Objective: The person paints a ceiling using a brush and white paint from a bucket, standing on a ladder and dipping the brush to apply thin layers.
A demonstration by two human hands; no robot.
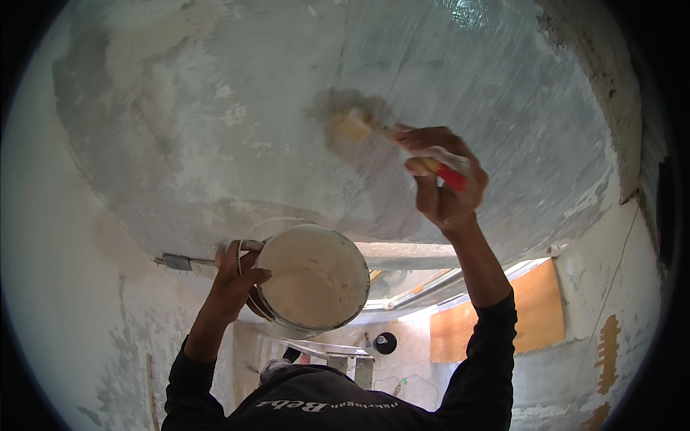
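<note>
Overhead, my right hand (449, 172) is closed around a paintbrush (451, 174) with a red and yellow handle; its pale bristles (351, 123) are at the grey, patchy plastered ceiling (259, 93), slightly blurred, and whether they touch it I cannot tell. Lower in the view, my left hand (233, 284) grips the rim and side of a white bucket (313, 280), thumb over the edge. Pale liquid or coating shows inside the bucket. Both dark-sleeved forearms come up from the lower edge, beside my dark shirt.
Behind the bucket runs a window (402, 291), with an orange-brown board (496, 316) to its right. A small dark pail (384, 343) stands far below near metal ladder parts (363, 366). A patchy white wall (93, 287) curves along the left; a thin wire hangs on the right wall (625, 302).
</note>
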